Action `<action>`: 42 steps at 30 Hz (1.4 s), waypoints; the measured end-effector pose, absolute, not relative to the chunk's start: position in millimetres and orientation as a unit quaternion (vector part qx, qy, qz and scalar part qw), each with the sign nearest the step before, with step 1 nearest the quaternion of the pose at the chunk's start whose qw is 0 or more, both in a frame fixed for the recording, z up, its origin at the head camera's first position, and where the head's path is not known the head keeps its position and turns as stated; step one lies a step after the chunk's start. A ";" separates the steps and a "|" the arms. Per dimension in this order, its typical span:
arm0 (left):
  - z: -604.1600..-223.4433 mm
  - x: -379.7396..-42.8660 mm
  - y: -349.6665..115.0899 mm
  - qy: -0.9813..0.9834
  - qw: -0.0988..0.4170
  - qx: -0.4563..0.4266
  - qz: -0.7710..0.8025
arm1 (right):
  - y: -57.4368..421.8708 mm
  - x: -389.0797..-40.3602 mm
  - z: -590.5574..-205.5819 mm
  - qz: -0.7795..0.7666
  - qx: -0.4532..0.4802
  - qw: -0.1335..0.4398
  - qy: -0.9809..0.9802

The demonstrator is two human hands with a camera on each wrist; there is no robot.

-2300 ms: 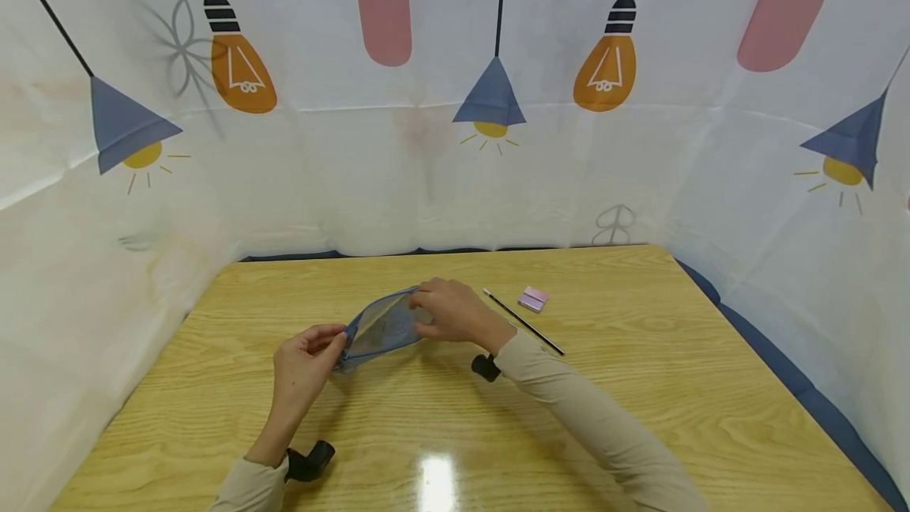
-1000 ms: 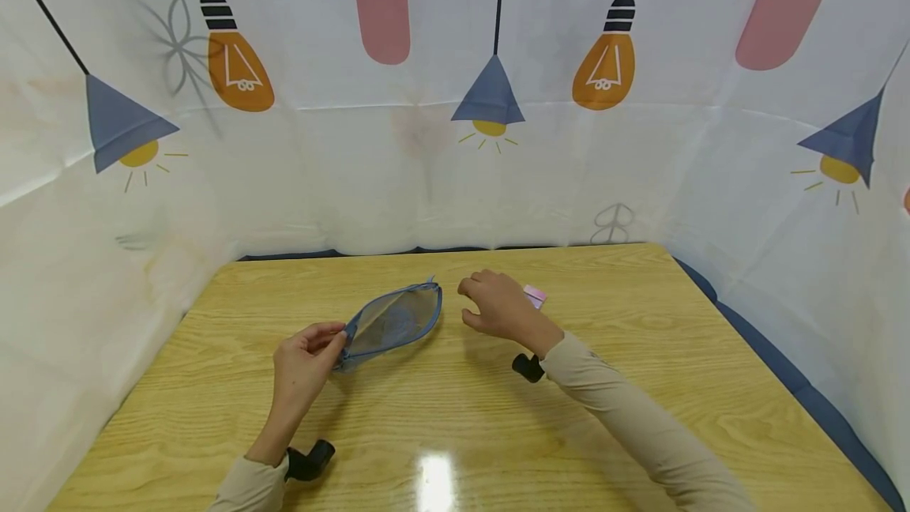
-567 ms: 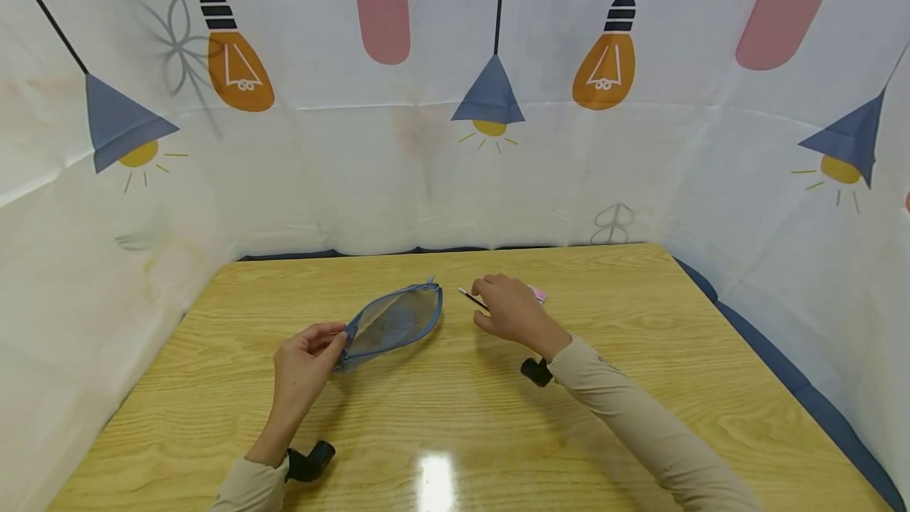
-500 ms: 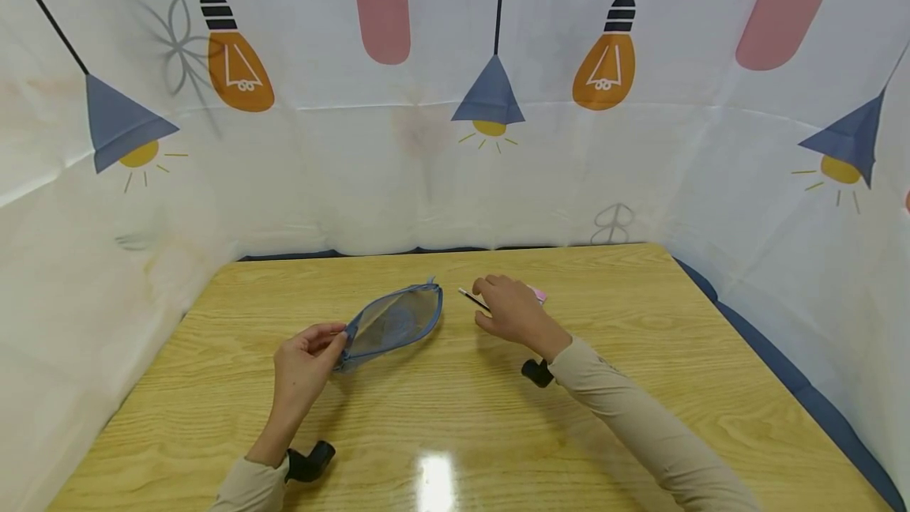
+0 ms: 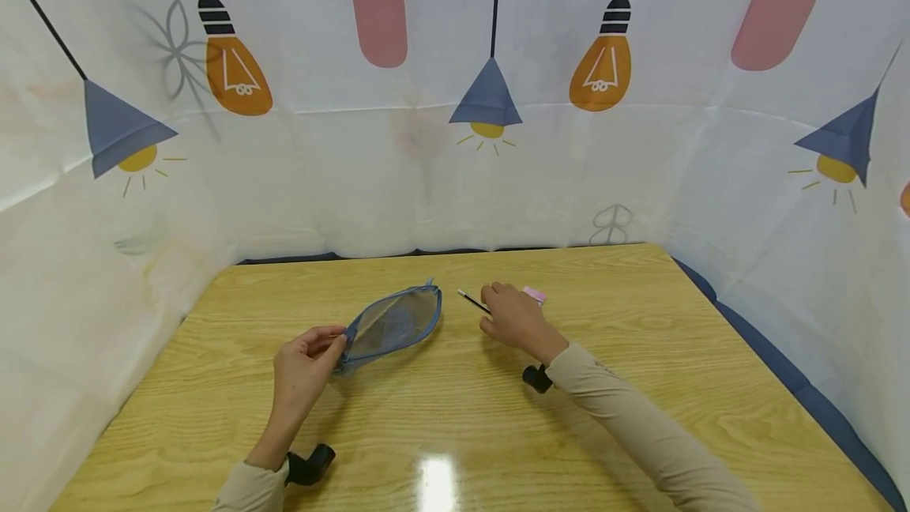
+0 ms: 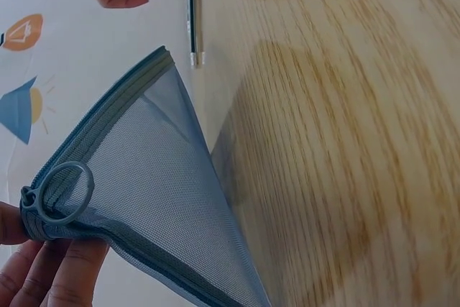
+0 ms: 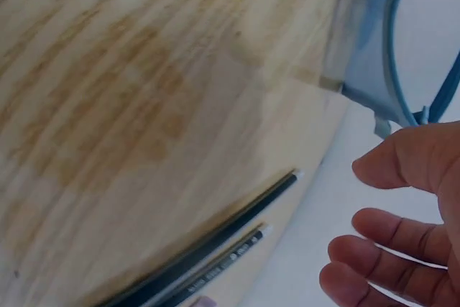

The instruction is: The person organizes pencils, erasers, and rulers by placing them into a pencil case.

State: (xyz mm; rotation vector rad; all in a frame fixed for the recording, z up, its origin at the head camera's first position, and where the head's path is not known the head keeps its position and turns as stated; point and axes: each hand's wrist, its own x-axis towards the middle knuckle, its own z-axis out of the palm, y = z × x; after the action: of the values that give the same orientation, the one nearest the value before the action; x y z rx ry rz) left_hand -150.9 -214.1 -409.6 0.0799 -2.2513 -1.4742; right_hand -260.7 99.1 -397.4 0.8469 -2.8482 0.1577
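Note:
My left hand [image 5: 302, 366] pinches one end of a blue mesh zipper pouch [image 5: 394, 322] between thumb and fingers. The pouch is unzipped, its mouth spread wide, and a round zipper pull [image 6: 66, 192] hangs beside the fingers in the left wrist view. To the right of the pouch, my right hand [image 5: 519, 318] hovers over the table with loosely bent fingers and nothing in its grasp. Two dark pencils [image 7: 223, 269] with white ends lie beneath it, side by side in the right wrist view; the hand hides most of them in the head view.
Just behind the right hand is a small pink block [image 5: 535, 295], partly covered. A wooden table [image 5: 398, 433] carries everything, and a white curtain [image 5: 327, 180] printed with lamps encloses its back and sides. Black wrist cameras [image 5: 310, 464] stick out from both wrists.
My right hand has let go of the pouch's far end and moved right, over the pencils, where it has stayed almost still lately. The left hand keeps its pinch in the same place.

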 end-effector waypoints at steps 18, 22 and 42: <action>-409.7 -150.3 -214.9 -0.813 0.221 0.032 -0.538 | 97.6 -271.5 -412.7 0.040 0.233 0.047 -0.971; -410.2 -150.3 -215.4 -0.812 0.219 0.031 -0.540 | 97.4 -274.8 -415.7 0.050 0.221 0.034 -0.973; -411.0 -151.2 -215.6 -0.813 0.215 0.033 -0.541 | 97.4 -277.7 -421.8 0.041 0.224 0.028 -0.973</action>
State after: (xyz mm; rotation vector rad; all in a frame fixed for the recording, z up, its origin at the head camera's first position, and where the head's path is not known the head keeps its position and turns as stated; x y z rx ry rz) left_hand -151.2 -215.6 -411.0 0.0913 -2.2537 -1.4996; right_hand -277.7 97.4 -421.8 0.6904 -3.0053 0.1277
